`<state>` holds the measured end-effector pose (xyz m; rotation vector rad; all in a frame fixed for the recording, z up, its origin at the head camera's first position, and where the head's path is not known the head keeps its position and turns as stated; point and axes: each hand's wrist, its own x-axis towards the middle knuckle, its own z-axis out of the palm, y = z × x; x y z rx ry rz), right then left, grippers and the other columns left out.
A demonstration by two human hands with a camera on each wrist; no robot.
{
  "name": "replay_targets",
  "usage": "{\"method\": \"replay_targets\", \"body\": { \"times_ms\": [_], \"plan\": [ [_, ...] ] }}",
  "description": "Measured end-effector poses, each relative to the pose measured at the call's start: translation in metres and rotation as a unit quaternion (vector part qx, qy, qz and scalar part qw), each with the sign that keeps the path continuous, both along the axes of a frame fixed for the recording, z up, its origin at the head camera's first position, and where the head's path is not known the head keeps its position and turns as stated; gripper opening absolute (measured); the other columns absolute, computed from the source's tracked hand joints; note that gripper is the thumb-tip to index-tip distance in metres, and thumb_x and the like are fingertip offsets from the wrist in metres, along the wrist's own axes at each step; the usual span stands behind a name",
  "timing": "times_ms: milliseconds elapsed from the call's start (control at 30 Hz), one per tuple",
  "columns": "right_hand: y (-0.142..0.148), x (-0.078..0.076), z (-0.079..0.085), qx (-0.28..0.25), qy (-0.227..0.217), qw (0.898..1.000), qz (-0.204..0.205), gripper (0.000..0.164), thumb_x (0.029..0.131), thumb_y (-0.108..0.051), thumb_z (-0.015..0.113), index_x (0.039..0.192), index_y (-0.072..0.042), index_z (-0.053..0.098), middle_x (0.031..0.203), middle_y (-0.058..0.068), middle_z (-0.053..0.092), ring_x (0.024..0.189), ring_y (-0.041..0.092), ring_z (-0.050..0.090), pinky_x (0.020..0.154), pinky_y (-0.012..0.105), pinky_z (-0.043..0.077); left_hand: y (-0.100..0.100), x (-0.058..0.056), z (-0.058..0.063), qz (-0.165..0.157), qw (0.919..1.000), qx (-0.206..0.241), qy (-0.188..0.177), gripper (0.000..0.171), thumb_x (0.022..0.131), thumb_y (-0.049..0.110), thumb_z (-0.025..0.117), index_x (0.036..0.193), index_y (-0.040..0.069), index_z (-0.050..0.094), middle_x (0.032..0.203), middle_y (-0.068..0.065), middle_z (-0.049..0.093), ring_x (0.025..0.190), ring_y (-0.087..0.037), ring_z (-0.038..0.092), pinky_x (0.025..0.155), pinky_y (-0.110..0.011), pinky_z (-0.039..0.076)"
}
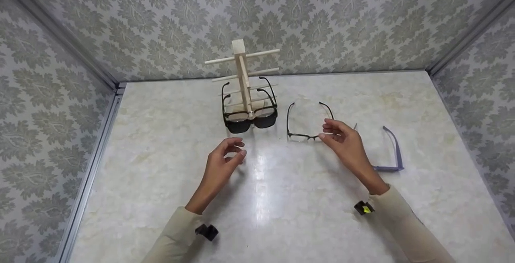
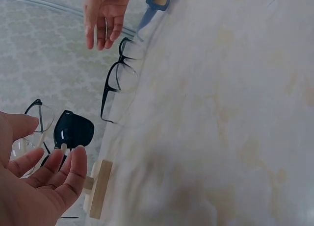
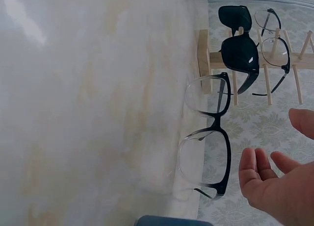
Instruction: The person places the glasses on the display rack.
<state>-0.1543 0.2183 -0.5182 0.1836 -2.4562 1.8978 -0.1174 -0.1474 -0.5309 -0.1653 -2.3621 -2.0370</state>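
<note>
A wooden rack [image 1: 242, 74] stands at the back of the marble table [image 1: 281, 198]. Dark sunglasses [image 1: 249, 120] hang on its lowest pegs, with a clear pair [image 3: 274, 44] just above. Black-framed clear glasses [image 1: 307, 123] stand unfolded on the table to the rack's right. My right hand [image 1: 325, 130] hovers at their right front corner with relaxed fingers [image 3: 255, 169], holding nothing; the right wrist view shows a gap to the frame [image 3: 211, 138]. My left hand [image 1: 241, 149] hangs loosely curled and empty in front of the sunglasses [image 2: 73, 130].
Blue-framed glasses [image 1: 392, 154] lie unfolded on the table to the right of my right wrist. Patterned walls close in the table at the back and on both sides, with a metal rail [image 1: 90, 174] along the left edge.
</note>
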Motion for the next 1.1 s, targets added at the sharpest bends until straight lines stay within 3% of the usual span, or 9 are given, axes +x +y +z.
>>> {"method": "replay_targets", "body": {
  "times_ms": [167,433,567,867,1100],
  "plan": [
    [0.006,0.005,-0.006,0.006,-0.011,1.000,-0.013,0.053,0.105,-0.011,0.077,0.153,0.005,0.059,0.143,0.031,0.060,0.133,0.043,0.061,0.102,0.017,0.056,0.012,-0.002,-0.004,-0.010,0.9999,0.005,-0.005,0.035,0.103,0.004,0.076,0.137,-0.001,0.068,0.129,-0.029,0.069,0.112,-0.029,0.072,0.083,-0.028,0.064],
    [0.008,0.005,-0.011,-0.004,-0.008,0.998,-0.056,0.046,0.104,-0.004,0.077,0.147,0.007,0.063,0.141,0.032,0.062,0.127,0.040,0.065,0.101,0.019,0.057,0.030,-0.006,-0.013,-0.037,0.9992,-0.002,-0.016,0.040,0.104,0.005,0.074,0.141,-0.007,0.064,0.131,-0.028,0.069,0.113,-0.029,0.071,0.083,-0.032,0.065],
    [0.008,0.005,-0.012,-0.011,-0.008,0.998,-0.065,0.047,0.103,-0.002,0.077,0.146,0.009,0.062,0.143,0.030,0.062,0.133,0.044,0.061,0.106,0.023,0.056,0.038,-0.008,-0.017,-0.047,0.9988,-0.012,-0.013,0.040,0.105,0.009,0.074,0.141,-0.006,0.064,0.131,-0.026,0.070,0.113,-0.029,0.071,0.083,-0.034,0.065],
    [0.013,0.006,-0.014,-0.004,-0.002,0.996,-0.090,0.048,0.103,-0.004,0.078,0.146,0.010,0.062,0.148,0.025,0.059,0.141,0.038,0.056,0.120,0.043,0.049,0.062,-0.016,-0.022,-0.061,0.9981,-0.005,-0.010,0.043,0.105,0.010,0.074,0.143,-0.006,0.064,0.133,-0.026,0.070,0.117,-0.032,0.072,0.083,-0.035,0.065],
    [0.015,0.003,-0.017,0.000,-0.029,0.996,-0.090,0.055,0.105,-0.006,0.076,0.154,0.009,0.055,0.159,0.025,0.052,0.152,0.038,0.048,0.127,0.045,0.043,0.078,-0.027,-0.027,-0.065,0.9978,-0.006,-0.007,0.047,0.105,0.012,0.075,0.147,-0.006,0.061,0.138,-0.025,0.069,0.122,-0.033,0.070,0.091,-0.039,0.065]
  ]
}}
